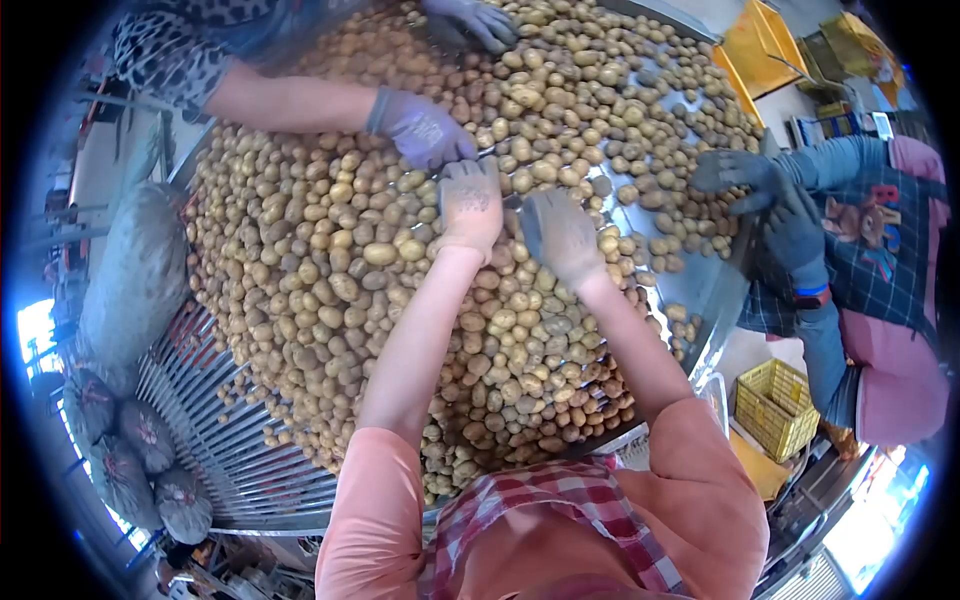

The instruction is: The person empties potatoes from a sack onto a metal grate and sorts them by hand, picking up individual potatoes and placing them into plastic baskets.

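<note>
Potatoes [330,290] of mixed sizes lie in a thick layer over the metal sorting table. My left hand [470,205], in a pale work glove, reaches into the middle of the pile. Its fingers are curled down at the potatoes, and I cannot tell what is in them. To its right, my right hand [562,235] wears a glove with dark fingers. It leans on its side against the potatoes, fingers extended and slanting down. Close ahead of my left hand is another person's purple-gloved hand [428,132].
A second gloved hand [472,24] of that person rests at the far side. At the right, another person's grey-gloved hands [790,215] are at the table's metal edge [725,285]. Slatted bars [230,450] lie left; filled sacks [135,280] stand beyond. A yellow crate [775,410] sits lower right.
</note>
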